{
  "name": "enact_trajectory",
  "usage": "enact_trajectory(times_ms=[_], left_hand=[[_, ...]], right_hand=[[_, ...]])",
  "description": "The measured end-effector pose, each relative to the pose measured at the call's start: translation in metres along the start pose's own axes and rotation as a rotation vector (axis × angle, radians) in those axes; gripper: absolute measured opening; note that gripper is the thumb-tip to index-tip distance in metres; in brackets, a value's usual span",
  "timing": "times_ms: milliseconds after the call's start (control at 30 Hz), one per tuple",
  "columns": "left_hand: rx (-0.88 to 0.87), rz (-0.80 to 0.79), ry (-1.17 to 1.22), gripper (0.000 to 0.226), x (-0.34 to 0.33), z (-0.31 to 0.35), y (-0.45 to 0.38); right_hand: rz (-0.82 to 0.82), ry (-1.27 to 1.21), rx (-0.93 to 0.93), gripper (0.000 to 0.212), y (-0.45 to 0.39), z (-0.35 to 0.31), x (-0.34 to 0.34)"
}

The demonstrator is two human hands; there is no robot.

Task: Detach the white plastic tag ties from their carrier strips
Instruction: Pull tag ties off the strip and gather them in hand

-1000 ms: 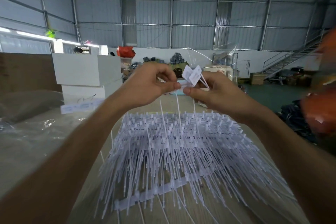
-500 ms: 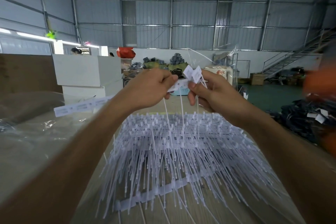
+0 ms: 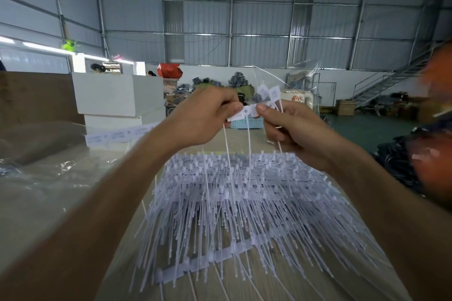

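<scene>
Both hands pinch one carrier strip above the desk
Left hand (image 3: pixel 203 117) and right hand (image 3: pixel 293 129) fingers grip the strip (image 3: pixel 244 113); right also holds loose tag ties (image 3: pixel 269 93); a tie pile (image 3: pixel 244 203) lies below

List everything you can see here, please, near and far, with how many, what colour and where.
tag ties: too many to count, white, heaped on the table in front
carrier strip: one, white, held up between both hands
detached tags: a few, white, above the right hand
table: one, light wood under clear plastic sheet
boxes: stacked, white, behind left
basket: one, pale blue, behind the hands
staircase: one, grey metal, far right
left hand: pinches the strip
right hand: pinches the strip, grips loose ties
</scene>
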State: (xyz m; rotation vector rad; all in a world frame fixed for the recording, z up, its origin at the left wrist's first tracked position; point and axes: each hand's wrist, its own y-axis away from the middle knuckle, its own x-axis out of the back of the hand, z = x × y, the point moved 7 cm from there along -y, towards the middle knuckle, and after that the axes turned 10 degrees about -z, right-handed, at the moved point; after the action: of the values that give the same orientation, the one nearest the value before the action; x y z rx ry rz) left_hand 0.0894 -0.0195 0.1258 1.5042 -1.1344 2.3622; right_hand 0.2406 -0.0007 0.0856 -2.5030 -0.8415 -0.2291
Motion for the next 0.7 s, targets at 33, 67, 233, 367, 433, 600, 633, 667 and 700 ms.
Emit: enact_trajectory(times_ms=[33, 67, 233, 367, 433, 600, 633, 667, 700], left_hand=[[0.006, -0.008, -0.008, 0.035, -0.001, 0.000, 0.000], [0.016, -0.016, -0.015, 0.034, -0.002, 0.000, -0.001], [0.096, 0.047, 0.060, 0.026, -0.011, 0.001, -0.005], [0.138, 0.083, 0.157, 0.030, -0.014, 0.000, -0.006], [0.130, 0.082, 0.196, 0.033, -0.011, 0.000, -0.005], [0.179, 0.023, 0.201, 0.035, -0.010, -0.003, -0.004], [0.194, 0.001, 0.203, 0.038, -0.012, -0.004, -0.004], [0.202, -0.021, 0.215, 0.041, -0.013, -0.005, -0.004], [0.205, -0.034, 0.234, 0.042, -0.015, -0.005, -0.004]], right_hand=[[-0.011, 0.028, 0.004, 0.014, 0.000, -0.001, -0.002], [-0.007, 0.049, 0.006, 0.014, 0.000, -0.001, -0.004], [0.101, 0.077, 0.050, 0.011, 0.000, -0.006, -0.001], [0.136, 0.241, 0.194, 0.012, 0.003, -0.021, -0.002], [0.125, 0.363, 0.265, 0.011, 0.005, -0.027, -0.004], [0.158, 0.724, 0.311, 0.020, 0.007, -0.030, -0.003], [0.177, 0.805, 0.316, 0.021, 0.007, -0.030, -0.002], [0.186, 0.874, 0.326, 0.020, 0.008, -0.030, -0.001], [0.191, 0.928, 0.334, 0.019, 0.008, -0.030, 0.000]])
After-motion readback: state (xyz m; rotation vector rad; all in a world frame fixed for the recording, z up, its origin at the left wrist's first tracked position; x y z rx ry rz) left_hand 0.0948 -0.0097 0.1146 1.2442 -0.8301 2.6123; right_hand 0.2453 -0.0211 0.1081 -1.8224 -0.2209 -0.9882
